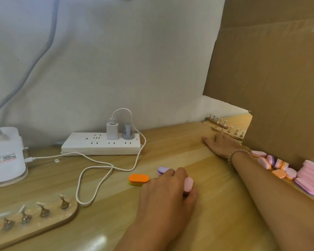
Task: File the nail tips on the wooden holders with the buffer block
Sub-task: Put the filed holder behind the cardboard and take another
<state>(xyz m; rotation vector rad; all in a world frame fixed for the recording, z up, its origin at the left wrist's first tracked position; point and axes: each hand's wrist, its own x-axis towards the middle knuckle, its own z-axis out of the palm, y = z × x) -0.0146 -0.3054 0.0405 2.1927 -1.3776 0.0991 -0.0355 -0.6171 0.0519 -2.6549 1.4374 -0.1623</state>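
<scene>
My left hand lies on the table at centre, its fingers curled round a pink buffer block. A purple block sits just beyond its fingertips and an orange-and-yellow block to its left. My right hand, with a bead bracelet at the wrist, reaches far right, fingers flat on the table, just short of wooden holders with nail tips by a cardboard opening. Another wooden holder with several nail tips on metal stands lies at the near left.
A white power strip with plugs and a looping white cable lies at the back. A white device stands far left. A cardboard wall rises on the right, with a pile of pink and orange blocks at its foot.
</scene>
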